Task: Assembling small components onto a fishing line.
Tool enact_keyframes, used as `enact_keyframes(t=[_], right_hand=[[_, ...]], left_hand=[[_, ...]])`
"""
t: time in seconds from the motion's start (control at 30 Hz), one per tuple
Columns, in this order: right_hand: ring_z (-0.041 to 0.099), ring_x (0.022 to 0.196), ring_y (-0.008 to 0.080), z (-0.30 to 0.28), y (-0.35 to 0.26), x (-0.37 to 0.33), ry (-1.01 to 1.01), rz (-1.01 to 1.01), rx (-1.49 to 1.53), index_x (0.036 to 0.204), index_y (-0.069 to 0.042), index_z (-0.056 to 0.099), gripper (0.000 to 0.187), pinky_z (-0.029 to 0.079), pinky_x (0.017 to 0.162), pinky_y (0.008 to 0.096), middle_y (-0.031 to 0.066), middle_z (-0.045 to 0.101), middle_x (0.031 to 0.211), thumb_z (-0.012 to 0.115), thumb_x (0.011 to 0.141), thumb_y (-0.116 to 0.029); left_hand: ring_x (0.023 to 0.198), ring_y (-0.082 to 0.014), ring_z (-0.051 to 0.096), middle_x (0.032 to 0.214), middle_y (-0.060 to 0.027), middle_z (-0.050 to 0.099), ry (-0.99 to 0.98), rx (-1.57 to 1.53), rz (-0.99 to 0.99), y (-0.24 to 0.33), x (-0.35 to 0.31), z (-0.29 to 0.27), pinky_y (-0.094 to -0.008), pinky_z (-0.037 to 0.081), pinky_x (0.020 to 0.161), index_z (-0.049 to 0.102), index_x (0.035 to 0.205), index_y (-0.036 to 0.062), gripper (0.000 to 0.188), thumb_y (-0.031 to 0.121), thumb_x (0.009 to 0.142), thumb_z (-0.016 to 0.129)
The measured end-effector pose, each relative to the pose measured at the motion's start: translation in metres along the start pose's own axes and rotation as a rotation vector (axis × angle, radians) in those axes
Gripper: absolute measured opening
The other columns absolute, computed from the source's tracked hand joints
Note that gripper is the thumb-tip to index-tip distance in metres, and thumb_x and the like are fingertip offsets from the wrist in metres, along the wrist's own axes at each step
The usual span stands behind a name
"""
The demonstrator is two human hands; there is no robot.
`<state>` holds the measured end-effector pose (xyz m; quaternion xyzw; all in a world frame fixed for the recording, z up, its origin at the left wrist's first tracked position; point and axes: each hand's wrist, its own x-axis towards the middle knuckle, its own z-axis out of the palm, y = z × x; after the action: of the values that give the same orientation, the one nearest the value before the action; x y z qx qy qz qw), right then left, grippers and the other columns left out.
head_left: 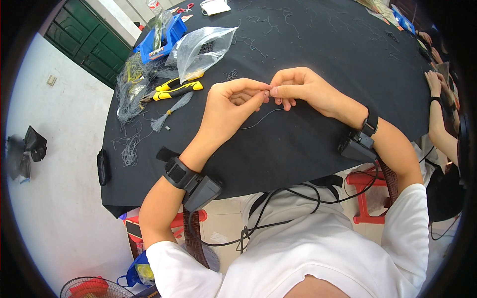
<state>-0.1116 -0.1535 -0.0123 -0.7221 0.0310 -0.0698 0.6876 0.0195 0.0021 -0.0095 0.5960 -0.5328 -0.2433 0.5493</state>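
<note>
Above the near part of the black-covered table, the fingertips of my two hands meet. My left hand point(229, 107) is closed in a pinch of thumb and forefinger; what lies in it is too small to make out. My right hand point(309, 90) pinches at the same spot, its lower fingers curled. A thin grey cord point(262, 118) runs from under those right fingers down to the left across the cloth. Left of my left hand lie yellow-and-black pliers point(179, 91) and a tied bundle of grey cords point(172, 113).
A clear plastic bag point(208, 49) and blue bins point(166, 38) stand at the far left, beside tangled grey cord point(131, 89). A black case point(103, 167) lies at the table's left edge. Another person's hand point(433, 82) rests at the right. Black cables point(278, 226) cross my lap.
</note>
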Motion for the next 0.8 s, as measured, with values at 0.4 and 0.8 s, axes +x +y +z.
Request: enact_keyframes(t=[0.4, 0.8], right_hand=[[0.054, 0.062, 0.0052, 0.0005, 0.0003, -0.0013, 0.001, 0.009, -0.039, 0.089, -0.004, 0.060, 0.016, 0.038, 0.055, 0.0183, 0.0007, 0.060, 0.076, 0.061, 0.083, -0.019], [0.053, 0.063, 0.0059, -0.0003, -0.0013, -0.0019, -0.002, 0.007, -0.077, 0.088, -0.004, 0.059, 0.015, 0.039, 0.055, 0.0191, 0.0005, 0.059, 0.075, 0.060, 0.084, -0.019]], left_hand=[[0.064, -0.0055, 0.054, 0.073, -0.0032, 0.061, -0.062, -0.197, -0.200, -0.0038, 0.0000, -0.0008, -0.0173, 0.039, 0.055, 0.062, 0.095, 0.0004, 0.023, 0.021, 0.090, 0.051], [0.065, -0.0045, 0.055, 0.075, -0.0028, 0.063, -0.019, -0.092, -0.207, 0.0018, -0.0001, 0.0019, -0.0180, 0.044, 0.060, 0.062, 0.090, -0.0016, 0.016, 0.013, 0.083, 0.063]])
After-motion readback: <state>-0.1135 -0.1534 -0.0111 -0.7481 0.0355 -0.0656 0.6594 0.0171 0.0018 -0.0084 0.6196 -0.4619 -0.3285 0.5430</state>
